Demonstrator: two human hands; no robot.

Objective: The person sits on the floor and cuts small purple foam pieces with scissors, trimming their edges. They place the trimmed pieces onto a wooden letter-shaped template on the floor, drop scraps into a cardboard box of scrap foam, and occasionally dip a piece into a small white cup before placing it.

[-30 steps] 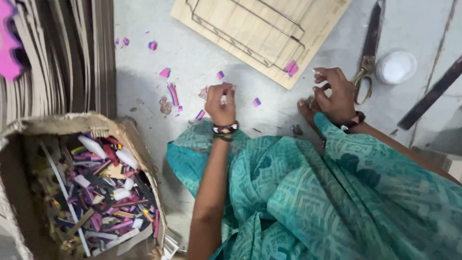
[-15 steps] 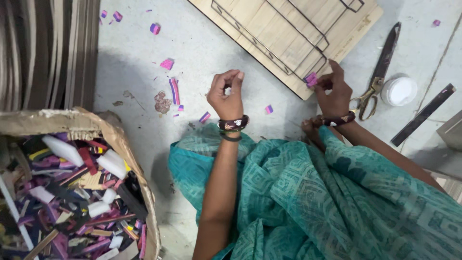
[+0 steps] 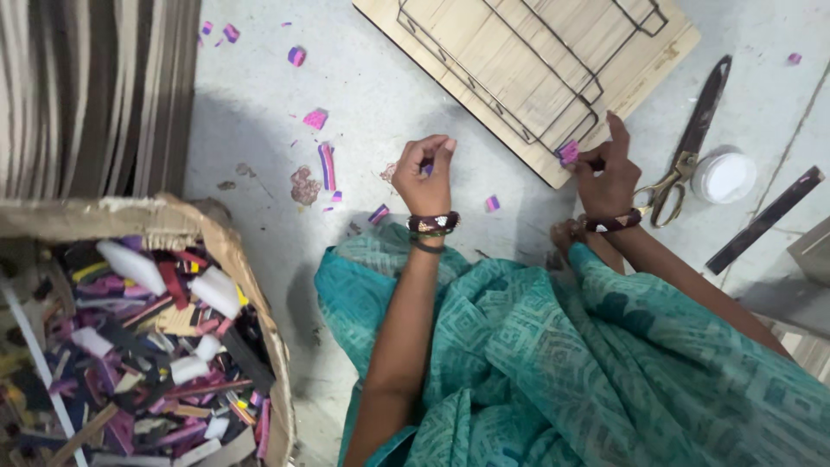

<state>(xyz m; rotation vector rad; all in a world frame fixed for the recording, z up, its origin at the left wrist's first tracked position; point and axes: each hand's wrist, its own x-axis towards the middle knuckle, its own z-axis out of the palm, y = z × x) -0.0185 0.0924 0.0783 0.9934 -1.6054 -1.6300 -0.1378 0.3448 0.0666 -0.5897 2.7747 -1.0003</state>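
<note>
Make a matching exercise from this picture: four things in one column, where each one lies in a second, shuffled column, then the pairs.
Things:
1. scissors
2. pink scrap
3. cardboard box of offcuts
4. white round lid

Places:
A. at the lower left, beside the teal cloth
B. pinched in the right hand at the wooden board's edge
C. on the floor, right of the scissors
D. on the floor between board and lid

Pairs: 1-D, 2-B, 3-A, 4-C

Left hand [image 3: 425, 171] sits up at twelve o'clock, fingers curled tight into a loose fist, forearm running straight down. Right hand [image 3: 607, 175] is out at two o'clock, index finger raised, thumb and fingers pinched, a bangle on each wrist.
</note>
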